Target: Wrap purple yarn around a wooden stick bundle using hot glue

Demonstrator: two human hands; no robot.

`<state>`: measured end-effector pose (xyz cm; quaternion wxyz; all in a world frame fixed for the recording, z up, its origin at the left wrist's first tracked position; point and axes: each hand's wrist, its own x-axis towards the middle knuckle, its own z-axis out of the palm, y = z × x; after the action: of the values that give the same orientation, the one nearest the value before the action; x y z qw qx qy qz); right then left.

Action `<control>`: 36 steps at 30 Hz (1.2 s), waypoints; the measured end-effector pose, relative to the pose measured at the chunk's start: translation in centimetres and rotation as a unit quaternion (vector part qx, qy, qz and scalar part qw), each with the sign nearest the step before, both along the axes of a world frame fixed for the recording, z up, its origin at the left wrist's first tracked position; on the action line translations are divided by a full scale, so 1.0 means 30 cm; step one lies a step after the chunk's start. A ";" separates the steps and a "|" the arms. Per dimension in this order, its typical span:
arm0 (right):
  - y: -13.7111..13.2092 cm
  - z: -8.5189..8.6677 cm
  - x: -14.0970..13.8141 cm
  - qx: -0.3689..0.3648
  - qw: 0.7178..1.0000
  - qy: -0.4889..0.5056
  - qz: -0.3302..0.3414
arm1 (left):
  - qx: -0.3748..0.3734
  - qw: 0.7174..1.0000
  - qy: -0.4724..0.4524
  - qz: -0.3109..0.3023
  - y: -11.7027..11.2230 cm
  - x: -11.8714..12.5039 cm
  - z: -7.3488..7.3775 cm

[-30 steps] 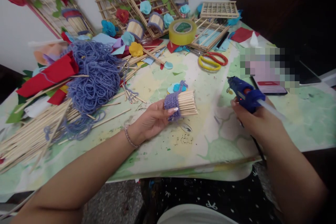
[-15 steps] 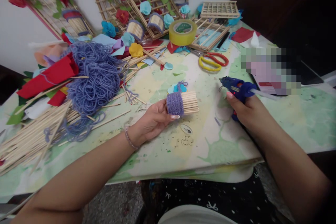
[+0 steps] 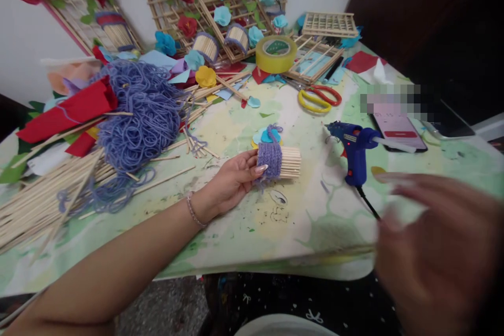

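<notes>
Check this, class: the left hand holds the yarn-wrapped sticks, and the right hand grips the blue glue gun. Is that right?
Not quite: the right hand isn't gripping the blue glue gun. The head view shows the gun on the table, out of its grasp. The left hand does hold the yarn-wrapped sticks.

So the person's left arm [image 3: 118,268] stretches in from the bottom left corner, wrist [image 3: 199,207] pretty much straight. Left hand [image 3: 232,181] has a pinchy grip going, thumb toward the camera. The right hand [image 3: 437,236] is super blurry, nearer the camera, fingers pointing left, thumb loosely apart.
</notes>
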<state>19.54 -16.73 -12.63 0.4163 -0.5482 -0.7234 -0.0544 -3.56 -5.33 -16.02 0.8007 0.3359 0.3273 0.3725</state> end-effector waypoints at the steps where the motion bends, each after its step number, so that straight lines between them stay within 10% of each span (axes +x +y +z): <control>1: -0.002 -0.008 -0.041 0.013 0.997 -0.031 0.062 | -0.001 1.000 0.000 0.003 0.000 0.001 0.001; 16: 0.144 -0.117 -0.158 -0.117 0.986 0.050 0.105 | 0.187 0.963 0.190 0.033 -0.031 0.015 -0.013; 19: 0.166 -0.109 -0.160 -0.142 0.979 0.097 0.107 | 0.324 0.870 0.370 0.042 -0.035 -0.005 -0.003; 23: 0.188 -0.082 -0.127 -0.169 0.974 0.103 0.110 | 0.549 0.637 0.541 -0.001 -0.036 -0.040 0.036; 26: 0.196 -0.075 -0.092 -0.187 0.971 0.085 0.121 | 0.639 0.562 0.523 0.060 -0.027 -0.059 0.050; 36: 0.194 -0.134 -0.095 -0.089 0.980 -0.002 0.178 | 0.645 0.584 0.493 0.006 0.003 -0.065 0.002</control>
<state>16.70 -10.91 -16.65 0.3677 -0.4458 -0.8118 0.0841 -5.52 -5.23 -15.96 0.0877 0.8941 0.3477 0.2685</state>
